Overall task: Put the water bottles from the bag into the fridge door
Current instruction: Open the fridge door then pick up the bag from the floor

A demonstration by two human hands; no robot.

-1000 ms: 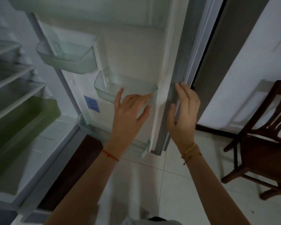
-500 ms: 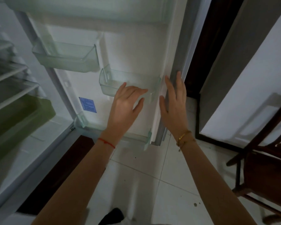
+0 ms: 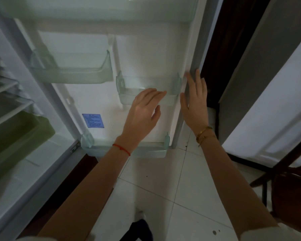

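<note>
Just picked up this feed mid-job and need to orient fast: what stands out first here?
Two bare hands are raised at the open fridge door: the left hand open over the small clear bin at mid-height, the right hand flat along the door's outer edge. Every door bin in view looks empty, including the wider bin upper left. No bottles or bag show; a wooden chair stands at right.

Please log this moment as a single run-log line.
fridge door: open | door bins: no bottles | left hand: open, at small door bin | right hand: open, on door edge
</note>
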